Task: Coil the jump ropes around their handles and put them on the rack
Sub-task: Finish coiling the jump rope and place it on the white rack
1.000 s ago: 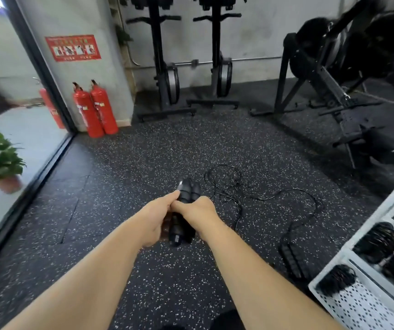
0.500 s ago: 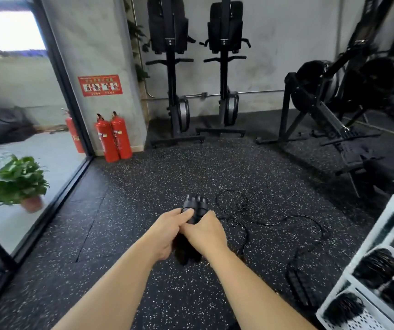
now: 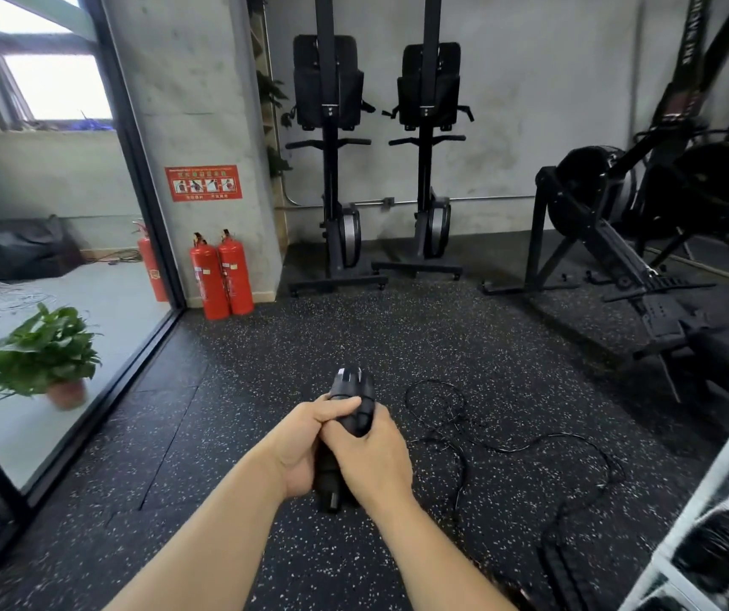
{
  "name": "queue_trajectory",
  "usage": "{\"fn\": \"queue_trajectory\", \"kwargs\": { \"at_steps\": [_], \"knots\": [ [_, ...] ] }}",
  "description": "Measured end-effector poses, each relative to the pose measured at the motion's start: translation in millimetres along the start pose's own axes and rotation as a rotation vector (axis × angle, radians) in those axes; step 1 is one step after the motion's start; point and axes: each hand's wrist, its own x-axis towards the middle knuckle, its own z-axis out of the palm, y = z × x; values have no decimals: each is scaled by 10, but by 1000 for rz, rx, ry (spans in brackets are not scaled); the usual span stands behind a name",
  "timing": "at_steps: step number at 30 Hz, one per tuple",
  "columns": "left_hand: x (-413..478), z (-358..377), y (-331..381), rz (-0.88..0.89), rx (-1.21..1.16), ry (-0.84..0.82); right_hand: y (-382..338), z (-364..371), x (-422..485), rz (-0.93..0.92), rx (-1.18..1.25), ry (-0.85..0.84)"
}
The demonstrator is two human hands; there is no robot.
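Your left hand and right hand meet in front of you. Each grip is curled tight round the same coiled jump rope, which stands upright between your palms with its top poking above your fingers. Just beyond, a loose jump rope sprawls in tangled loops on the speckled floor. To your right stands the white rack, with coiled ropes on its shelf. Farther off, two red fire extinguishers stand by the pillar, and a potted plant sits behind the glass.
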Motion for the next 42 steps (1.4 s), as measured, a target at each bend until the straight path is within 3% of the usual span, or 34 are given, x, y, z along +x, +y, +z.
{"fn": "queue_trajectory", "kwargs": {
  "at_steps": [8, 11, 15, 18, 21, 27, 36, 42],
  "knots": [
    [126, -46, 250, 53, 179, 7, -93, -130, 140, -152, -336, -43],
    [145, -11, 352, 74, 396, 31, -144, -288, 213, -125, -232, -253],
    [61, 62, 514, 91, 950, 73, -236, -641, 312, -94, -60, -568],
    [-35, 79, 644, 117, 1355, 136, -309, -769, 413, -167, -110, -408],
    [-107, 29, 728, 95, 1530, 211, -396, -783, 474, -246, -119, -196],
    [-280, 60, 772, 191, 1948, 437, -574, -529, 501, -330, -197, -194],
    [-466, -315, 861, 483, 2055, 445, -516, -136, 648, -209, 81, -270],
    [-520, -564, 889, 563, 1984, 512, -573, 100, 705, -92, 296, -372]
  ]
}}
